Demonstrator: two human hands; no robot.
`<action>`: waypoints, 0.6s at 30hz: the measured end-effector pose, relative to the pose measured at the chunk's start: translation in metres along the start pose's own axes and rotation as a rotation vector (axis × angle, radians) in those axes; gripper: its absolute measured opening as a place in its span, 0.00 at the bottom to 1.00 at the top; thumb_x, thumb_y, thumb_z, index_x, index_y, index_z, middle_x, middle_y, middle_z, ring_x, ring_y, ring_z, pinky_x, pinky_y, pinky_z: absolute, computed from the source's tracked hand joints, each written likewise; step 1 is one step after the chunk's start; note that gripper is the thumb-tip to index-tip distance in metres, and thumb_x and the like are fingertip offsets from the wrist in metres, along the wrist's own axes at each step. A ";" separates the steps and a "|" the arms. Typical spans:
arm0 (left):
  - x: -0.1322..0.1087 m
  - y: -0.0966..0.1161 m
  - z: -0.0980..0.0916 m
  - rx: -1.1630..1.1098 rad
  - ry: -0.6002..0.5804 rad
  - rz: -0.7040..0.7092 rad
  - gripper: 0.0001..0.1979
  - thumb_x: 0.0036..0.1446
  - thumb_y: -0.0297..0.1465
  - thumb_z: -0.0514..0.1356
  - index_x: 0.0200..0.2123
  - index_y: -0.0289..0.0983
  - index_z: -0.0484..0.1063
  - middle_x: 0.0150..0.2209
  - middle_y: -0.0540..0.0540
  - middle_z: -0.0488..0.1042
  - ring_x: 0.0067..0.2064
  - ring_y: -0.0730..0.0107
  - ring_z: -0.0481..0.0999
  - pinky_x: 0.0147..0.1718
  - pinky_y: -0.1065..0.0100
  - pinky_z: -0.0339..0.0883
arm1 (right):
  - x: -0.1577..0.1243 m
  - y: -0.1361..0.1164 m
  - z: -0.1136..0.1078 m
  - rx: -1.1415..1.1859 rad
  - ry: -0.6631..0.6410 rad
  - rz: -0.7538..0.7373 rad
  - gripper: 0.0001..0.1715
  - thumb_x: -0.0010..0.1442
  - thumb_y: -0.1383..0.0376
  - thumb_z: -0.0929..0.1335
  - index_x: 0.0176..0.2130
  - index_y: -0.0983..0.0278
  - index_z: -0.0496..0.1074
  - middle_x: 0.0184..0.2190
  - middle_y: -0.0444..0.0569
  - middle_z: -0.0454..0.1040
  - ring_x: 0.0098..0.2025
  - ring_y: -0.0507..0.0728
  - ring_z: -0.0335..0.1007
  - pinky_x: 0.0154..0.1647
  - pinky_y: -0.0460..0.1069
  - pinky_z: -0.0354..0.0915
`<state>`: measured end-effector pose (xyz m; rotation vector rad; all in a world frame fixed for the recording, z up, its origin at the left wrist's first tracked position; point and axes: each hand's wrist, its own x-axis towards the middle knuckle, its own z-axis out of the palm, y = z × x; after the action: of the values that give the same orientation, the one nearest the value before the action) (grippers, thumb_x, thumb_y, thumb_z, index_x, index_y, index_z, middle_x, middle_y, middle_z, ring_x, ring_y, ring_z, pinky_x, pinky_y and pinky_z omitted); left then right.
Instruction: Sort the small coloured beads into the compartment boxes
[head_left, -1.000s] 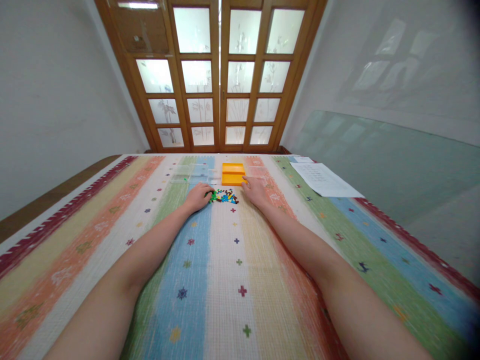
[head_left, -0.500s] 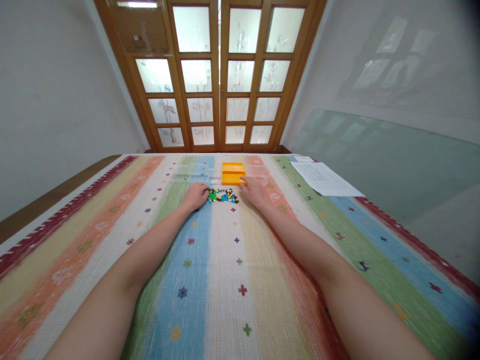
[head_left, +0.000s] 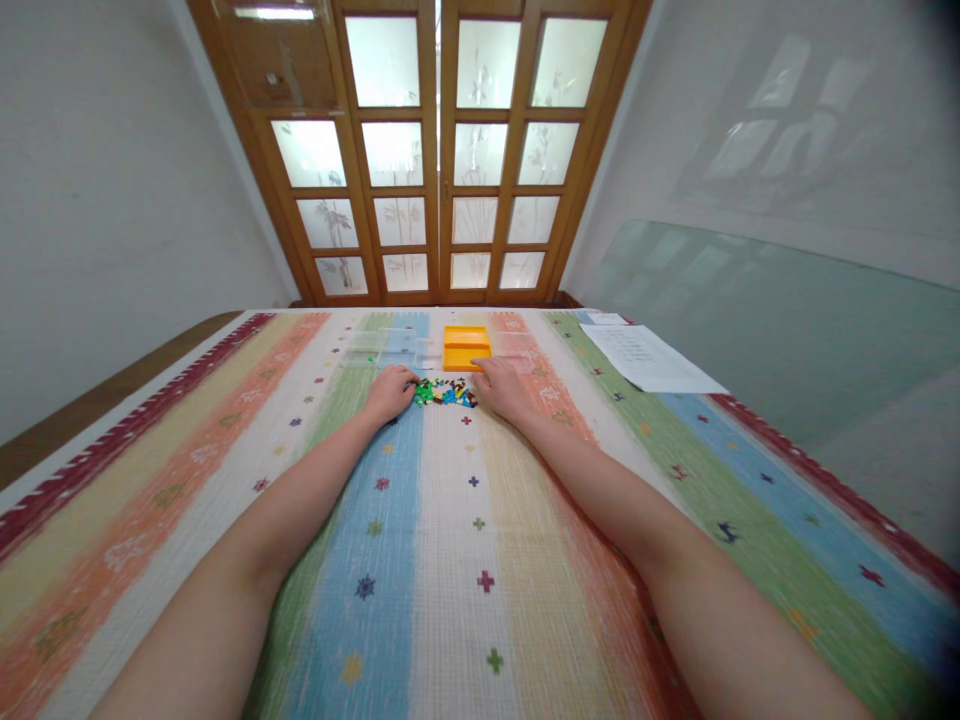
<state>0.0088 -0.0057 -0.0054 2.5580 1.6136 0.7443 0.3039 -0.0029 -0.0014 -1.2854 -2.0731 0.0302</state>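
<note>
A small pile of tiny plastic pieces point(head_left: 445, 392), green, blue, yellow, white and dark brown, lies on the striped tablecloth between my hands. My left hand point(head_left: 390, 392) rests at the pile's left edge, its fingers curled and pressed together; anything in them is too small to make out. At the right edge of the pile is my right hand point(head_left: 501, 388), thumb and index finger apart, with no piece visible between them. Just beyond it stands an open yellow box point(head_left: 466, 362) with two compartments, and the index fingertip overlaps its front right corner in view.
Clear plastic trays point(head_left: 397, 348) stand left of the yellow box, with a small green piece point(head_left: 371, 359) there. Another clear piece point(head_left: 514, 346) lies to its right. Printed sheets point(head_left: 649, 358) lie farther right. The table's far edge faces wooden glazed doors point(head_left: 450, 200).
My right hand has moved from the yellow box's front right corner slightly left and toward the pile. A yellow item at its fingertips no longer shows. My left hand has hardly moved.
</note>
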 end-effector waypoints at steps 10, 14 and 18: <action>0.001 -0.011 0.003 0.011 0.071 -0.101 0.16 0.64 0.28 0.55 0.40 0.41 0.84 0.43 0.42 0.81 0.48 0.57 0.77 0.53 0.58 0.70 | -0.002 0.002 0.003 0.023 0.018 -0.017 0.20 0.70 0.65 0.65 0.58 0.64 0.77 0.53 0.57 0.79 0.56 0.64 0.73 0.61 0.60 0.66; 0.003 -0.019 0.000 -0.070 0.007 -0.079 0.15 0.61 0.28 0.57 0.39 0.41 0.85 0.39 0.43 0.79 0.44 0.59 0.77 0.50 0.60 0.71 | -0.002 0.000 0.001 0.034 0.009 -0.024 0.21 0.70 0.65 0.64 0.58 0.65 0.77 0.53 0.58 0.80 0.54 0.63 0.73 0.60 0.59 0.67; 0.004 -0.022 -0.007 -0.195 -0.075 -0.021 0.16 0.58 0.26 0.57 0.43 0.40 0.84 0.38 0.45 0.79 0.41 0.63 0.77 0.47 0.63 0.71 | -0.002 -0.002 -0.001 0.035 -0.012 -0.014 0.20 0.70 0.65 0.64 0.58 0.63 0.77 0.52 0.57 0.80 0.54 0.63 0.74 0.60 0.59 0.67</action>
<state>-0.0112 0.0062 -0.0036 2.3999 1.4648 0.7531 0.3036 -0.0060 -0.0007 -1.2524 -2.0825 0.0677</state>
